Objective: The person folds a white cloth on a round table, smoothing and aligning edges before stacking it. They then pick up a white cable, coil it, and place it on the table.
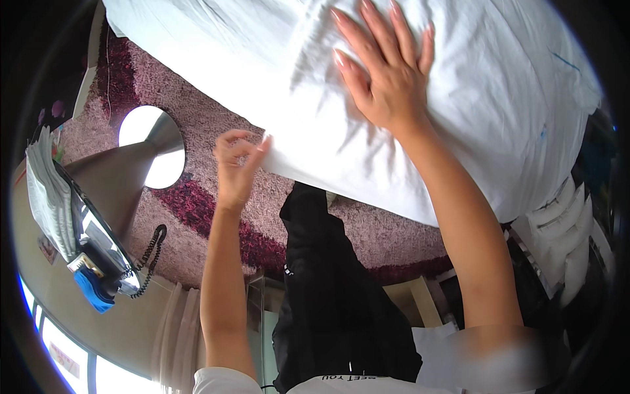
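Note:
A large white sheet (315,118) covers the broad surface in front of me, with wrinkles across it and its edge hanging over the rug. My right hand (390,82) lies flat on the sheet, fingers spread. Beside the sheet's left edge is my left hand (237,164), raised with loosely bent fingers. Its thumb points up close to the white cloth, and a gap shows between thumb and fingers with nothing visible in it. Slight blur softens those fingertips.
A pink and dark red rug (197,197) spreads below. To the left stands a round pedestal table (131,253) with a shiny base (164,167), bearing white papers (49,190) and a blue item (93,290). A curtain (177,328) hangs lower left; white folded cloth (564,230) lies right.

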A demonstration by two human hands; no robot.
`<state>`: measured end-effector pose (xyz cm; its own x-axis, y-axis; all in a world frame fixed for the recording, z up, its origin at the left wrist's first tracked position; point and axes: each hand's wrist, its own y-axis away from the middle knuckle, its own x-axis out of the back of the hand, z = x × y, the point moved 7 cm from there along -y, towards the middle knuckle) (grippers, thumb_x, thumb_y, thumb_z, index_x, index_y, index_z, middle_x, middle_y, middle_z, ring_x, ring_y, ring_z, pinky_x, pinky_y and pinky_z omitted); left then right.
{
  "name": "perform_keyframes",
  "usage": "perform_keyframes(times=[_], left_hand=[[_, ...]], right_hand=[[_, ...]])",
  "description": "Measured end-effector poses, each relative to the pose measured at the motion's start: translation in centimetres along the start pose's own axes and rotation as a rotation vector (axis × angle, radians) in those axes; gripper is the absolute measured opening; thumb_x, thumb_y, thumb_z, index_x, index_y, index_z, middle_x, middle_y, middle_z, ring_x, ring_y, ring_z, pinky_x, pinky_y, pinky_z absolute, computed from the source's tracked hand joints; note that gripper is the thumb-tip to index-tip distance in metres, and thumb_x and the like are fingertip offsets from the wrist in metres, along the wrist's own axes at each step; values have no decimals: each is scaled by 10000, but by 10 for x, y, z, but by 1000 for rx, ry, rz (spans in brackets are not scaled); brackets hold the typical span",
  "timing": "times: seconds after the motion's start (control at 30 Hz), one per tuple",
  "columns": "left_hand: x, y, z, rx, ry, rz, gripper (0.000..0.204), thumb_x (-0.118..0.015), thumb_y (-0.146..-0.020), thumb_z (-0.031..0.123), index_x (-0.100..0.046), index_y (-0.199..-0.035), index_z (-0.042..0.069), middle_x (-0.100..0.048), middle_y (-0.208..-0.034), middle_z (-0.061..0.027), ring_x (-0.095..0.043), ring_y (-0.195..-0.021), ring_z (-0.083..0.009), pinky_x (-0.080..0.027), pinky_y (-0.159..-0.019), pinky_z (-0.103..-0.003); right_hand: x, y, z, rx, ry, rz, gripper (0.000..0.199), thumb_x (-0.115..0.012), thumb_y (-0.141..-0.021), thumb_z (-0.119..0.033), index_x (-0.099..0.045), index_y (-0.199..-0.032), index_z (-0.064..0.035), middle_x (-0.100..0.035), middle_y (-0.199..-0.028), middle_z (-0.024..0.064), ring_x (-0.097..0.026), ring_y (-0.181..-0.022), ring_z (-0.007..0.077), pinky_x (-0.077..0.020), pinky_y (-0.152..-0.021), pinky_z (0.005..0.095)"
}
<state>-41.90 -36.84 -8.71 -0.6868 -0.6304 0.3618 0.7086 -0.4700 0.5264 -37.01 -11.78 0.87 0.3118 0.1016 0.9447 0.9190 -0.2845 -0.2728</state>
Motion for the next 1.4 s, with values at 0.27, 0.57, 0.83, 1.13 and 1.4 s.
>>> perform_keyframes(times=[0.27, 0.57, 0.83, 1.13, 1.4], left_hand=[[7, 24, -3, 59, 323, -36, 782, -622, -826, 450, -179, -1333, 53, -271, -1364, -220, -299, -1292, -338, -361, -1024, -466], [-20, -30, 28, -247, 51, 444, 560, -682, -799, 456, -329, -955, 51, -373, -889, -66, -389, -733, -120, -418, -629, -243], [-3, -32, 20, -293, -243, 376, 513, -529, -927, 384, -401, -543, 69, -339, -491, 23, -291, -487, -83, -246, -450, -277], [7, 43, 78, -272, -227, 237, 294, -686, -824, 190, -500, -644, 51, -492, -564, 17, -414, -494, -76, -326, -443, -271], [9, 104, 133, -552, -277, -46, 32, -612, -750, 19, -589, -769, 8, -591, -680, -88, -600, -647, -190, -482, -585, -275]], right_hand=[[22, 3, -6, -204, 63, -90, 636, -560, -829, -367, -325, -1408, -244, -233, -1493, 46, -153, -1382, 299, -55, -1070, 616], [49, 170, -1, -548, 34, 69, 473, -451, -924, -298, -364, -1384, -234, -186, -1508, 42, -57, -1409, 241, 152, -1076, 525], [87, 275, 76, -924, 341, -17, 486, -316, -959, -396, -344, -1407, -211, -188, -1502, 129, -83, -1402, 314, 71, -1091, 546], [52, 95, -69, -751, -791, -94, 416, -649, -825, -440, -481, -691, -82, -452, -564, 2, -412, -443, 108, -359, -374, 258], [13, 54, -101, -799, -719, -708, 388, -553, -856, -368, -602, -766, 6, -612, -631, 164, -627, -604, 320, -500, -601, 419]])
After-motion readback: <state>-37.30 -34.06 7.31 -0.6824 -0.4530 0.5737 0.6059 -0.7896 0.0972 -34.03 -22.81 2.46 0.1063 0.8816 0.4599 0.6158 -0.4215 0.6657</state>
